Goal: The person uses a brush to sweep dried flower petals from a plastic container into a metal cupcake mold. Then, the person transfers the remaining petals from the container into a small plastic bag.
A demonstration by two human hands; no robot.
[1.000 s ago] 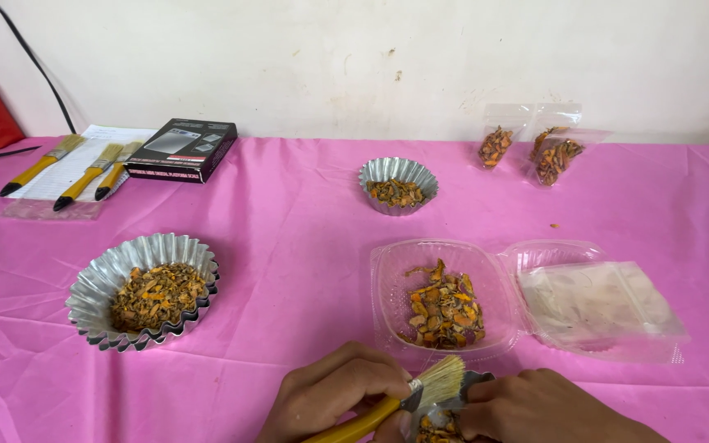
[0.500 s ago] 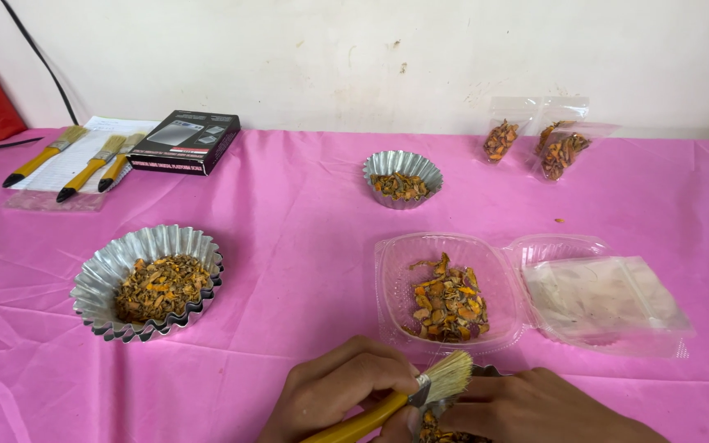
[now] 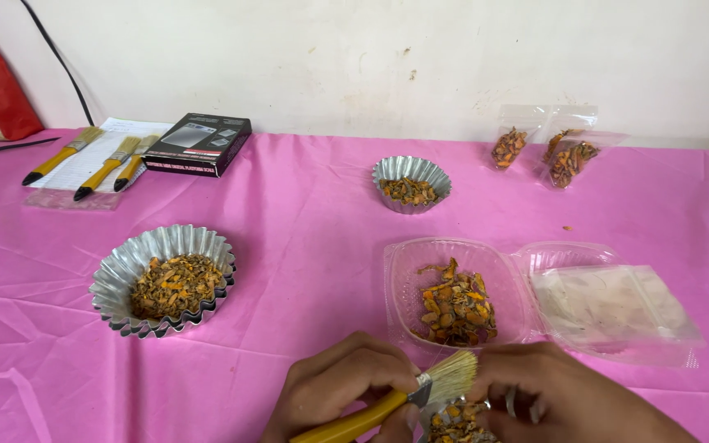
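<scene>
Head view, bottom centre of the frame: the left hand [image 3: 346,385] is closed around the yellow handle of a brush [image 3: 420,392], whose pale bristles point right toward the right hand [image 3: 568,394]. The right hand curls around a small foil cup [image 3: 457,422] of orange-brown dried pieces, low at the frame's edge; its grip looks closed, though the cup is mostly hidden. The bristles sit just above the cup's contents.

Just above the hands lies an open clear clamshell [image 3: 404,279] holding more dried pieces, its lid to the right under a clear bag [image 3: 617,303]. At middle left stands a large foil dish [image 3: 125,271] of the same material; a smaller foil dish [image 3: 387,172] sits upper centre. Upper right, two small filled pouches [image 3: 568,160] lean near the wall. Upper left, three spare brushes [image 3: 104,168] lie on paper beside a black box [image 3: 198,143].

Risk, as I judge it: a hard brush stroke could flick pieces out onto the pink table [image 3: 305,238], and the thin foil could crumple or tip under a tight squeeze.
</scene>
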